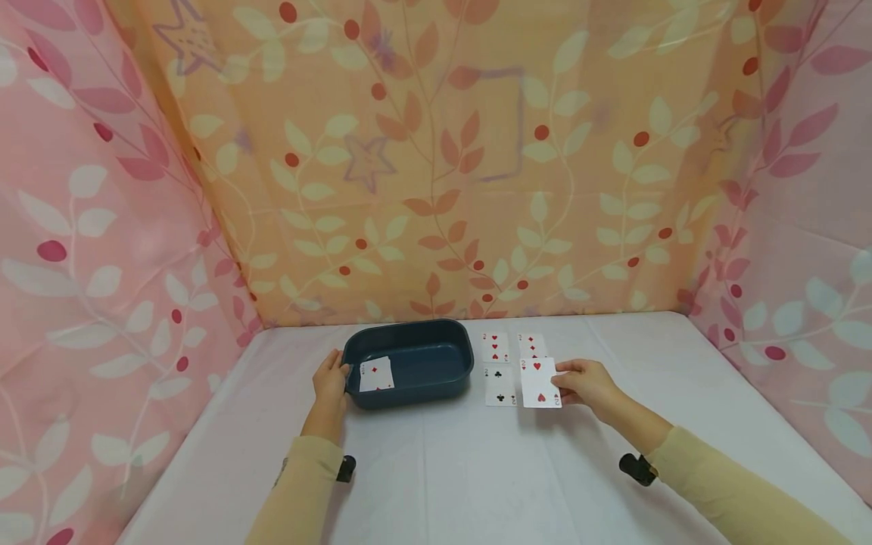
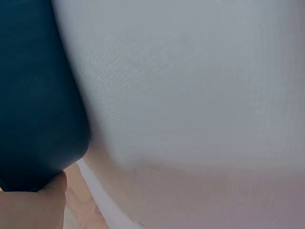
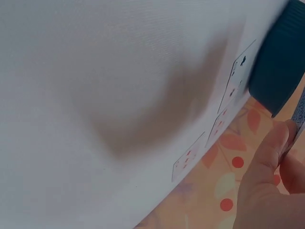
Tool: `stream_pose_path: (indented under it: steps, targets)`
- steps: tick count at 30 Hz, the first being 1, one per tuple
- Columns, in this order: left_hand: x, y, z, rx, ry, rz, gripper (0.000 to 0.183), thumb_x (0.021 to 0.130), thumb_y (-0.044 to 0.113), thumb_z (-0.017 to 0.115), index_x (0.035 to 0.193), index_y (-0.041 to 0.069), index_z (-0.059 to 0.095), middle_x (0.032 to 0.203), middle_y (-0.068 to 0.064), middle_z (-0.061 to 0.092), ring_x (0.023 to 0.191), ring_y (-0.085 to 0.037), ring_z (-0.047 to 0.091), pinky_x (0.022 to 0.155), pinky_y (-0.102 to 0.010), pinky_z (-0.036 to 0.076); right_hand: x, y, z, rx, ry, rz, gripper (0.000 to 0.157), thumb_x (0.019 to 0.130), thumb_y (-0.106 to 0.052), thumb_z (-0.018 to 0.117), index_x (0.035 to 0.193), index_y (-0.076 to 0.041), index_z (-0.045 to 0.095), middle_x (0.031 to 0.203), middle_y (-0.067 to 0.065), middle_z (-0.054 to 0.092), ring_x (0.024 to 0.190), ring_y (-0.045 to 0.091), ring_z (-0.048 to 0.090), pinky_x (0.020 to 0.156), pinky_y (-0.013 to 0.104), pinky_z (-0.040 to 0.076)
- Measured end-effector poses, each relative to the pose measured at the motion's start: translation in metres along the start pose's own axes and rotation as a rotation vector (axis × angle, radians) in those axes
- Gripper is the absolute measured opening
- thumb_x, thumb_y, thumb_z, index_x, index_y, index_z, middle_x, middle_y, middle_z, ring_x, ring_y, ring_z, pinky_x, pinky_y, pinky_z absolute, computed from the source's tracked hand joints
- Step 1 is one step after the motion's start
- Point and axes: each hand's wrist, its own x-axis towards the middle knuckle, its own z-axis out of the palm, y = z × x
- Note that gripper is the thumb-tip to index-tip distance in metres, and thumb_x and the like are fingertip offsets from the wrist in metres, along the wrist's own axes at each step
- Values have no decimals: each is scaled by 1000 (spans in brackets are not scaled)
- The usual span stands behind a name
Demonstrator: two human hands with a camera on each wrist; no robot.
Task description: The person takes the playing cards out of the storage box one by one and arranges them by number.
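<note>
My right hand (image 1: 587,387) pinches a two of hearts (image 1: 539,383) by its right edge, face up, above the table. In the right wrist view the thumb and fingers hold this card's patterned blue back (image 3: 300,114). Near it lie a club card (image 1: 500,387), a heart card (image 1: 495,347) and a diamond card (image 1: 530,345), all face up; the held card partly covers the diamond one. My left hand (image 1: 330,382) grips the left end of a dark blue rectangular dish (image 1: 436,390). Inside the dish, at its left, sit overlapping cards with a diamond card (image 1: 376,374) on top.
A white cloth (image 1: 436,469) covers the table. Behind it hangs an orange leaf-patterned curtain (image 1: 436,250), with pink curtains at the left (image 1: 102,250) and right (image 1: 811,250). Each wrist wears a small black camera.
</note>
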Motion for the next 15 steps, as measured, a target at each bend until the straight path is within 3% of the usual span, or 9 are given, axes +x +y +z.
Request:
stream_pose_path:
  steps: [15]
  targets:
    - [1, -3, 0, 23, 19, 4, 56, 101, -4, 41, 153, 3, 22, 158, -10, 23, 145, -24, 20, 117, -36, 15, 7, 20, -7, 34, 34, 101, 39, 92, 0, 61, 124, 18, 46, 81, 4, 65, 65, 14, 61, 60, 25, 56]
